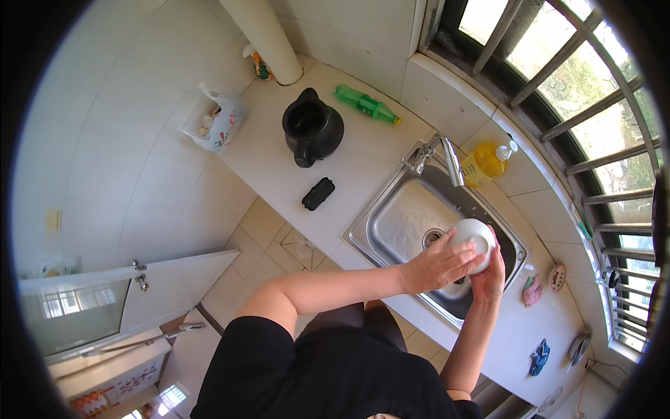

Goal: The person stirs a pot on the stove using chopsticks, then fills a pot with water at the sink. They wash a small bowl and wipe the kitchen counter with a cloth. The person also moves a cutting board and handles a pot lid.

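Above the stainless steel sink [403, 209], a white bowl [469, 231] is held tilted, with what looks like its foot ring turned towards me. My right hand [489, 280] grips it from below and the right side, fingertips showing past its edge. Across the outside of the bowl lies my left hand [438, 265], its fingers spread over the surface near the foot ring. Both hands partly cover the bowl, and its inside is hidden. Behind the bowl stands the chrome faucet [451, 160]; no running water is visible. The drain [433, 238] shows just left of the bowl.
Yellow pump bottle [484, 165] stands behind the sink. Leftward are a black pitcher [314, 128], a black oblong object [318, 194], a green plastic bottle [366, 105] and a plastic bag [222, 125]. Pink cloth [533, 291], small bowl [557, 277] and blue cloth [539, 357] lie right.
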A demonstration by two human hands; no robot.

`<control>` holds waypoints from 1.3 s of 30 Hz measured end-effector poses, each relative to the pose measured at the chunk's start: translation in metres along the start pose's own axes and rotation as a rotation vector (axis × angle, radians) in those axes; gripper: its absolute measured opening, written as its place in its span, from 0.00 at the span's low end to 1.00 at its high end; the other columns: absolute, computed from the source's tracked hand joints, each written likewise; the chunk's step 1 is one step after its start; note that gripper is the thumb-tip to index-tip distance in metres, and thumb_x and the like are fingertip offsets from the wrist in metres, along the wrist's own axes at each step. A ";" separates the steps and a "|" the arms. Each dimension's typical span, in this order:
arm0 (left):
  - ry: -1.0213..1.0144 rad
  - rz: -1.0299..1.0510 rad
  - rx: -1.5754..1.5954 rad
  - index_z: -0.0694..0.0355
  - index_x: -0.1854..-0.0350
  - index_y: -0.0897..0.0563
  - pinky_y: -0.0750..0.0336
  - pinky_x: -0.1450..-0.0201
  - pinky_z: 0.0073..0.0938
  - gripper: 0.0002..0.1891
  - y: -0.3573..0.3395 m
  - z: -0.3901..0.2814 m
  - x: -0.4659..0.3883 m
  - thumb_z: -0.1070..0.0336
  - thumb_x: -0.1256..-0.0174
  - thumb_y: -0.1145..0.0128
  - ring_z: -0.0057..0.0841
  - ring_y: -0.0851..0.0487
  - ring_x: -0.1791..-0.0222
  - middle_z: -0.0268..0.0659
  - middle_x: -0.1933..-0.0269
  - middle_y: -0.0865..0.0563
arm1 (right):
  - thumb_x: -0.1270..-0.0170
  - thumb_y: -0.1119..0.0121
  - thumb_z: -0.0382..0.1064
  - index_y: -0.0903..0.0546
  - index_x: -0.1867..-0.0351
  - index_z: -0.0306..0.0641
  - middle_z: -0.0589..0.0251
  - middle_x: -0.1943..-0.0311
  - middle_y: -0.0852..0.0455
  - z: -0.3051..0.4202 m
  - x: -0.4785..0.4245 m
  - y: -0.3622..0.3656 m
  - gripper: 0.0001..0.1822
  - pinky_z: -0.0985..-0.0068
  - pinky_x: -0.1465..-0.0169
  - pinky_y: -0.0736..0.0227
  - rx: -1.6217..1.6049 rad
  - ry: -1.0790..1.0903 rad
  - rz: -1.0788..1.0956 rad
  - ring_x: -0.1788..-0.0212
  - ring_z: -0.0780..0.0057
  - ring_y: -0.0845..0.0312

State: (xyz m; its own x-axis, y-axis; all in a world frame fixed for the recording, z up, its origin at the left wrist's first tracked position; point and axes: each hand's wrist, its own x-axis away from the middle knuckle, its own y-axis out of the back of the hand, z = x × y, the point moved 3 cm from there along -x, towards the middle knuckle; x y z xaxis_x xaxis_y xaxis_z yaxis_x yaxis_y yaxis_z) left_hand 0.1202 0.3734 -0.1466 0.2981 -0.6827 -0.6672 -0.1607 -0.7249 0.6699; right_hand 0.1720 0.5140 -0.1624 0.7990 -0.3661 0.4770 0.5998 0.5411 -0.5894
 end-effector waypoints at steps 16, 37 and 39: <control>0.442 0.371 0.364 0.59 0.36 0.28 0.25 0.42 0.38 0.35 -0.020 0.023 0.046 0.68 0.51 0.31 0.39 0.25 0.43 0.42 0.45 0.27 | 0.28 0.52 0.53 0.28 0.39 0.36 0.62 0.57 0.16 -0.067 -0.011 0.074 0.26 0.72 0.55 0.23 -0.052 -0.248 -0.074 0.55 0.72 0.20; 1.461 -0.065 1.041 0.41 0.23 0.62 0.20 0.66 0.29 0.43 0.024 0.228 0.249 0.53 0.30 0.45 0.31 0.15 0.58 0.51 0.36 0.30 | 0.40 0.51 0.52 0.14 0.67 0.42 0.46 0.66 0.15 -0.125 -0.198 -0.313 0.19 0.57 0.53 0.24 1.756 0.381 0.121 0.59 0.48 0.18; 1.494 -0.089 0.979 0.41 0.23 0.62 0.20 0.67 0.28 0.43 0.027 0.239 0.260 0.54 0.30 0.45 0.31 0.15 0.59 0.49 0.35 0.30 | 0.40 0.51 0.52 0.13 0.66 0.42 0.46 0.65 0.14 -0.153 -0.216 -0.325 0.19 0.57 0.52 0.24 1.796 0.352 0.125 0.58 0.48 0.18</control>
State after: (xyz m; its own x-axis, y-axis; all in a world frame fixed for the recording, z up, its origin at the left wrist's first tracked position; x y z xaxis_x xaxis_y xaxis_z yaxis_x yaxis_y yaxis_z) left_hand -0.0314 0.1542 -0.3796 0.7615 -0.3908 0.5171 -0.3769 -0.9160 -0.1373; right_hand -0.1894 0.3012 -0.1739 0.9429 -0.2603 0.2077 -0.0321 0.5497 0.8347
